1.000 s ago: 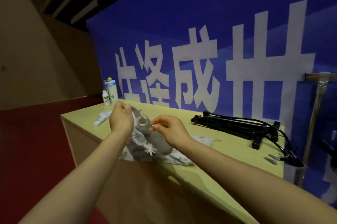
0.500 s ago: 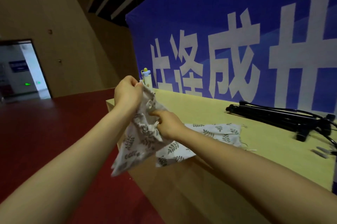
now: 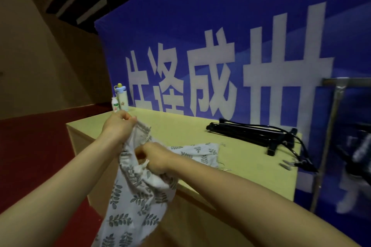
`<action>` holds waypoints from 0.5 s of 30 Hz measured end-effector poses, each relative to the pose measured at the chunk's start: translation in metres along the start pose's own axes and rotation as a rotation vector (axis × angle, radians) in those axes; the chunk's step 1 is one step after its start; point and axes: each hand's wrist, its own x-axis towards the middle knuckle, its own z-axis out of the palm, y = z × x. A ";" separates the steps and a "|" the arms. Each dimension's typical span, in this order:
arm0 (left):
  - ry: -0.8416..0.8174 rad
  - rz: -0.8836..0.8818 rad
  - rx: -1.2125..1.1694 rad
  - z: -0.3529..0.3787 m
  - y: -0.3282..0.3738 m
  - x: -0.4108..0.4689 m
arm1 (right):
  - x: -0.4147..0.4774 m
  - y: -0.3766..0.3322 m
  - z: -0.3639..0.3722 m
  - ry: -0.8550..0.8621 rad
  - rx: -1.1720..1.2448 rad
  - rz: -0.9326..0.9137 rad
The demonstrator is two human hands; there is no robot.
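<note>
A white cloth with a grey leaf print (image 3: 136,202) hangs in front of the pale yellow table (image 3: 180,128). My left hand (image 3: 118,126) grips its upper edge, raised above the table's near corner. My right hand (image 3: 154,158) pinches the cloth's edge lower down and nearer to me. Between the two hands the edge is stretched. A second piece of the same leaf-print cloth (image 3: 200,152) lies flat on the table behind my right hand.
A folded black tripod with cables (image 3: 253,134) lies on the table's right part. A light bottle with a blue cap (image 3: 122,98) and a small white bottle (image 3: 114,104) stand at the far left corner. Blue banner behind, metal post (image 3: 329,136) at right, red floor at left.
The cloth was bunched on the table a second ago. Both hands have lifted it off the front edge, and it now hangs down longer, with my right hand lower on its edge.
</note>
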 end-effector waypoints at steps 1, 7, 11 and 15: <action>-0.013 -0.015 -0.033 0.008 0.001 0.002 | -0.003 0.008 -0.005 0.017 0.015 0.005; -0.074 -0.040 -0.120 0.077 0.009 0.019 | -0.032 0.082 -0.048 0.522 0.352 0.181; -0.100 -0.052 -0.115 0.119 0.009 0.027 | -0.051 0.151 -0.080 0.843 0.146 0.477; -0.143 -0.070 -0.124 0.156 0.000 0.042 | -0.068 0.217 -0.100 0.586 -0.211 0.653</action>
